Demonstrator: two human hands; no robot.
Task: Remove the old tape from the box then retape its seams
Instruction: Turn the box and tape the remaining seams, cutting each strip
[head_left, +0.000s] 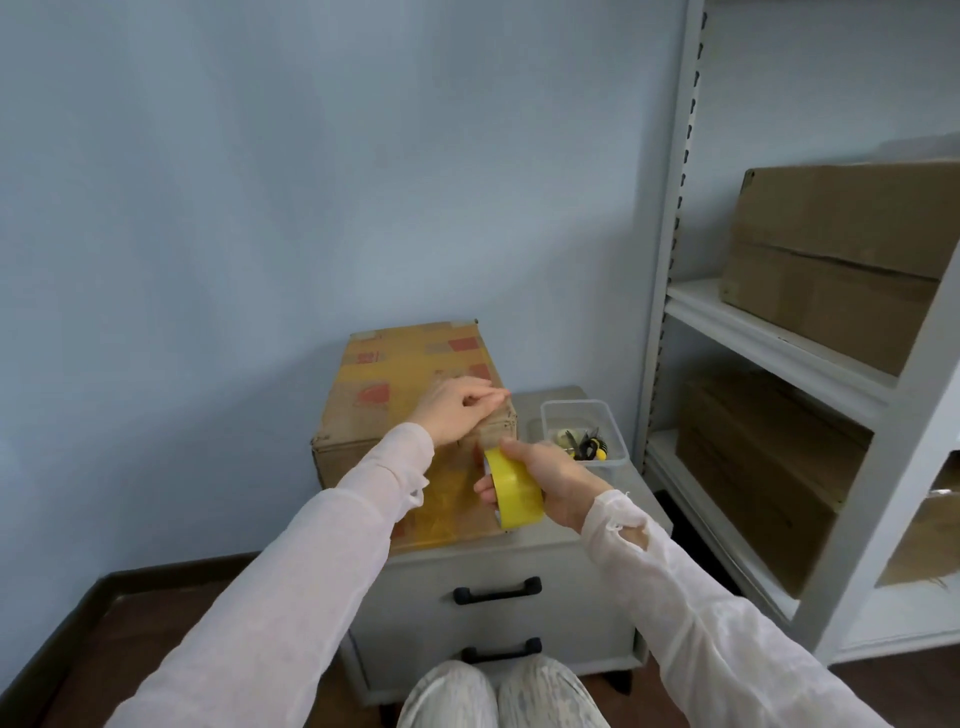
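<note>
Apparently mid-retaping, centre frame: gripping tape roll (519, 491) with right hand (558, 480), fingers curled round it, pressing left hand (454, 410), fingers bent, hold unclear, on box (395, 379), with seams likely left.

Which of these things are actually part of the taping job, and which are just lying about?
In the job: cardboard box, with the left hand resting on its top; yellow tape roll, gripped by the right hand.
Lying about: clear tub of small tools on the cabinet; boxes on the shelves at right.
</note>
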